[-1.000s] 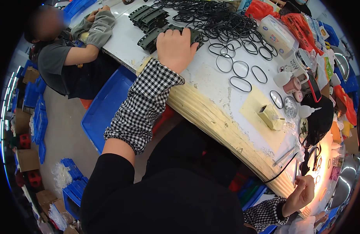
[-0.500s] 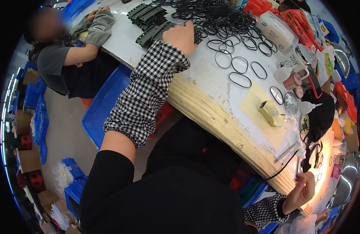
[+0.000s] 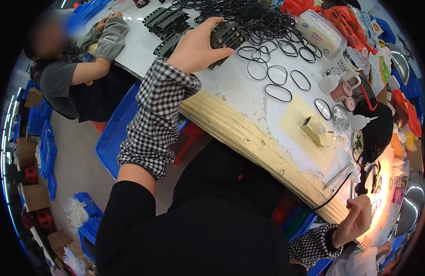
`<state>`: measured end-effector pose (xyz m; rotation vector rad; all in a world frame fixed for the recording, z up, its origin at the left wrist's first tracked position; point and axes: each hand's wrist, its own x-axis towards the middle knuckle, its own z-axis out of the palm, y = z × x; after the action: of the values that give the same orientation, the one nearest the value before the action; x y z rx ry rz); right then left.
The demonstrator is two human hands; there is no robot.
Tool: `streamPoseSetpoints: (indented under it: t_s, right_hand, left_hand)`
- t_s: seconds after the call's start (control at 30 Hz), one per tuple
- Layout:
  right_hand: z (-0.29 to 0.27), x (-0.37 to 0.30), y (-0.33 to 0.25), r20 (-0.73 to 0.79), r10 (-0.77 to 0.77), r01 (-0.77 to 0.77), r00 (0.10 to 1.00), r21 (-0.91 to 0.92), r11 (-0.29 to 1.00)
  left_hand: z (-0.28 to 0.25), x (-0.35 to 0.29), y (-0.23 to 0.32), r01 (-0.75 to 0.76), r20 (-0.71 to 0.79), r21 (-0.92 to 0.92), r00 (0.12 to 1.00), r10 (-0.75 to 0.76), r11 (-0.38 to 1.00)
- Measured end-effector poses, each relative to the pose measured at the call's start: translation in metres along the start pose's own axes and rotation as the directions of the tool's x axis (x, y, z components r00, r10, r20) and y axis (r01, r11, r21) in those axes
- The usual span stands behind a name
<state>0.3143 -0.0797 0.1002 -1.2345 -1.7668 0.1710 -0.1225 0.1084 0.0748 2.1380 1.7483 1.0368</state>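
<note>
My left hand [image 3: 197, 47] reaches over the table with thumb and fingers spread, holding nothing I can see. It is beside stacked dark green slotted strips [image 3: 227, 37], and more such strips [image 3: 166, 20] lie beyond it to the left. At the lower right my right hand [image 3: 356, 220] is closed by the table's edge, fingers curled. A thin silvery tool [image 3: 351, 189] sticks up from those fingers; its kind is too small to tell. Loose black rubber rings [image 3: 277, 92] lie to the right of my left hand, below a tangled heap of black rings [image 3: 263, 20].
A cream block dispenser [image 3: 316, 130] stands on a yellowish sheet [image 3: 293, 120]. Beyond are a tissue pack [image 3: 320, 33], a pink cup [image 3: 342, 91] and squeeze bottles [image 3: 362, 121]. Warm light falls at right. A co-worker [image 3: 60, 78] sits at left, near a blue bin [image 3: 113, 142].
My left hand has shifted left and its fingers have spread from a closed pose, baring the green strips under it. My right hand stays about where it was.
</note>
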Motion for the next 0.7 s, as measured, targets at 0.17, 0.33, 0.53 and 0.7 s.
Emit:
streamPoseSetpoints:
  t_s: [0.17,0.33,0.53,0.7]
  right_hand:
    - [0.045,0.021,-0.020,0.136,-0.055,0.043,0.989,0.094,0.995]
    - [0.099,0.066,-0.038,0.352,-0.201,0.161,0.914,0.138,0.977]
    - [0.121,0.078,-0.023,0.469,-0.252,0.075,0.846,0.363,0.929]
    - [0.127,0.066,-0.014,0.497,-0.210,0.001,0.842,0.388,0.922]
  left_hand:
    - [-0.002,-0.008,0.022,0.199,0.473,-0.603,0.869,0.145,0.773]
    - [0.004,-0.030,0.059,0.363,0.700,-0.630,0.649,0.299,0.687]
    - [0.017,-0.034,0.093,0.427,0.804,-0.581,0.436,0.405,0.693]
    - [0.022,-0.035,0.092,0.430,0.833,-0.539,0.399,0.383,0.724]
